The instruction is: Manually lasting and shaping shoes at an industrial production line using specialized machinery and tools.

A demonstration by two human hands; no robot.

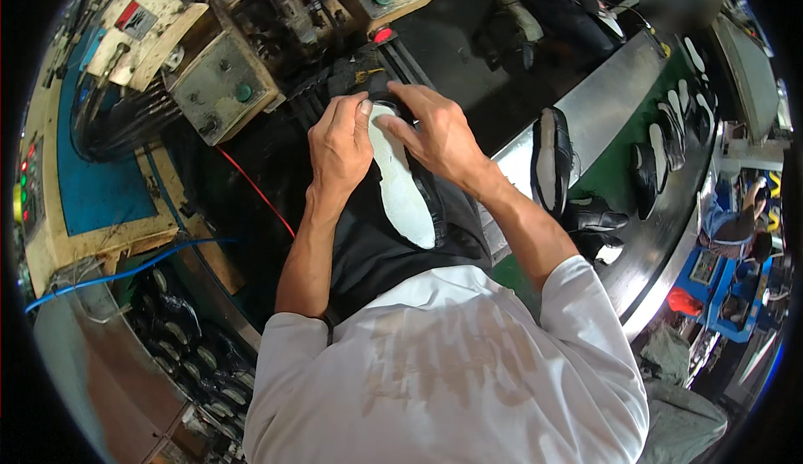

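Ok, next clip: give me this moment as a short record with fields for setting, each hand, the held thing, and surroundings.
setting: shoe workshop, machine ahead, conveyor at right
left hand: grips the toe end of a black shoe held sole-up
right hand: fingers press on the shoe's white insole
machine: beige boxes with green buttons
conveyor: green belt carrying more black shoes

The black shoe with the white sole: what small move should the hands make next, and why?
Probably press the toe end down into the machine. Both the left hand and the right hand grip the black shoe sole up, its tip already at the black clamp.
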